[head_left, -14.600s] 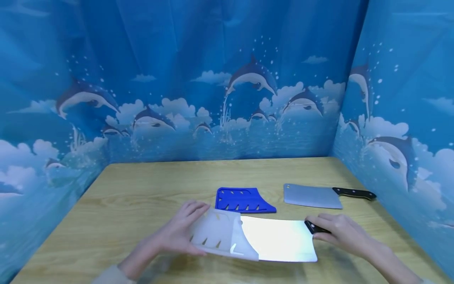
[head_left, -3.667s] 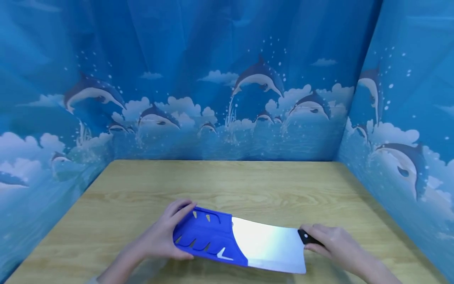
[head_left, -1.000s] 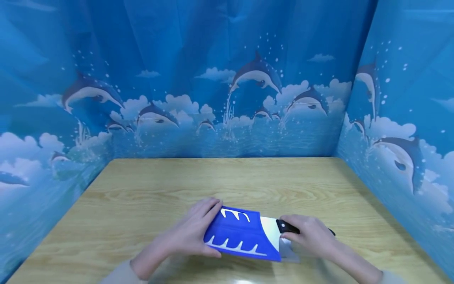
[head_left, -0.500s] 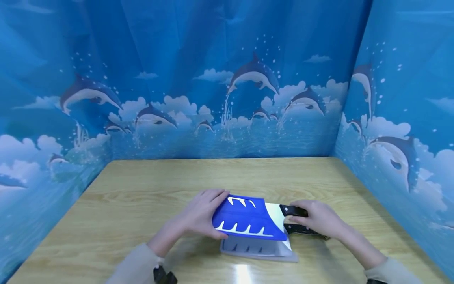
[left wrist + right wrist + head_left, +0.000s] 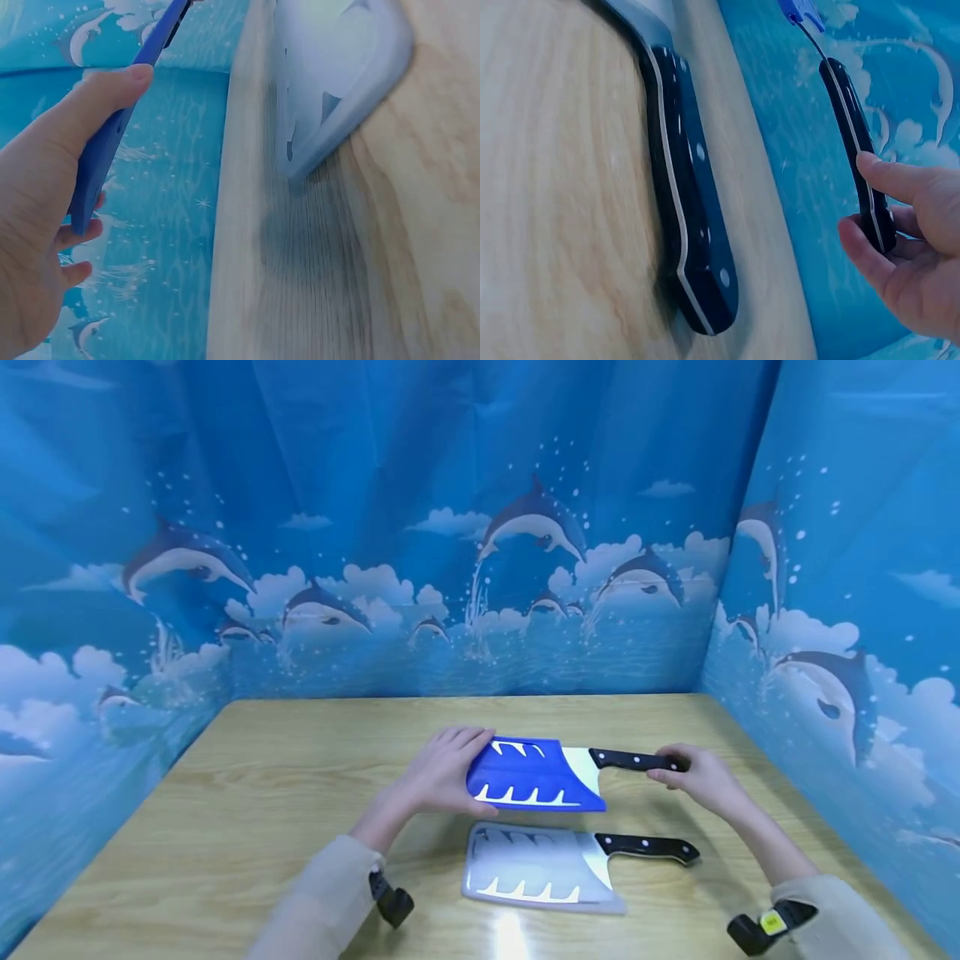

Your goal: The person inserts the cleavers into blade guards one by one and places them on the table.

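A cleaver (image 5: 633, 761) with a black riveted handle is held above the table, most of its blade inside a blue blade sheath (image 5: 534, 774). My left hand (image 5: 448, 777) grips the sheath's closed end, thumb on one face and fingers on the other. At the handle's butt, my right hand (image 5: 701, 781) pinches between thumb and fingers. Closer to me lies a second cleaver (image 5: 651, 847) in a translucent white sheath (image 5: 525, 864), flat on the table with nothing touching its handle. Only a strip of each blade shows near the handles.
The wooden table (image 5: 315, 752) ends at a blue dolphin-print curtain (image 5: 450, 527) behind and along both sides. A black wrist camera (image 5: 392, 900) sits on the left sleeve, another (image 5: 768, 927) on the right.
The blue sheath has gone from half over the blade to nearly covering it. Both hands have carried that cleaver away from me, uncovering the white-sheathed one; the right hand slid toward the handle's end.
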Motion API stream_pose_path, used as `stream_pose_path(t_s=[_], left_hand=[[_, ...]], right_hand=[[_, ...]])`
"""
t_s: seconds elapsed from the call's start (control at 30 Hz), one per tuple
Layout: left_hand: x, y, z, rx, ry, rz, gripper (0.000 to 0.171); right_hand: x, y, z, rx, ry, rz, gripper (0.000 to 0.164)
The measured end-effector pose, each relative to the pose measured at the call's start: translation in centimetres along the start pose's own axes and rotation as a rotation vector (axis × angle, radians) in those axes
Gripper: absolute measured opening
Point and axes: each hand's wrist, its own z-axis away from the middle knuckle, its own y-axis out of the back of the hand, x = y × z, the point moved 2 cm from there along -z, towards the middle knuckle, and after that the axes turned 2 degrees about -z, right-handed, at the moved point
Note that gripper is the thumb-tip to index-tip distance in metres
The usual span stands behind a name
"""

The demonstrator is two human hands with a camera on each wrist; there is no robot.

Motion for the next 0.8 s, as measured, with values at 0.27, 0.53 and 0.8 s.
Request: stream_pose_path(t_s=[0.27,0.53,0.8], left_hand=[[-0.9,-2.2,-2.6,-0.080,0.016,-0.003,0.105],[-2.1,-4.2,-3.6,-0.182,0.080,0.138,0.105],[-2.4,-5.7,-3.6,-0.238,0.112,0.162,0.103]], right_hand=[[2.0,-0.4,-1.6,-0.047,-0.067,-0.032,0.041],[3.3,-1.7,-3.3,-0.134,-0.098,-0.016,0.044],[3.8,-3.0,-4.0,-0.169,-0.116,0.021,0.032]])
